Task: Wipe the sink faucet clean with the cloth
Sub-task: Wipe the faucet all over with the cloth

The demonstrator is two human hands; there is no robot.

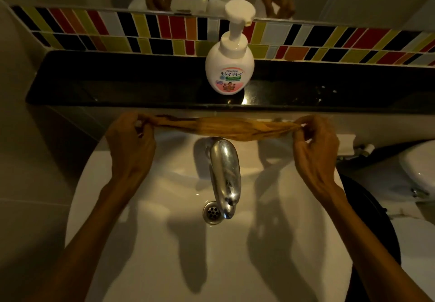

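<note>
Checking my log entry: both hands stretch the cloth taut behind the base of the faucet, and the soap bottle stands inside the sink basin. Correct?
Not quite. The head view shows the soap bottle standing on the black ledge behind the sink, not in the basin. The rest holds: left hand and right hand stretch the cloth behind the faucet.

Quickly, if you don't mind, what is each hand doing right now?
Left hand: closed, pinching the left end of the cloth.
Right hand: closed, pinching its right end.
</note>
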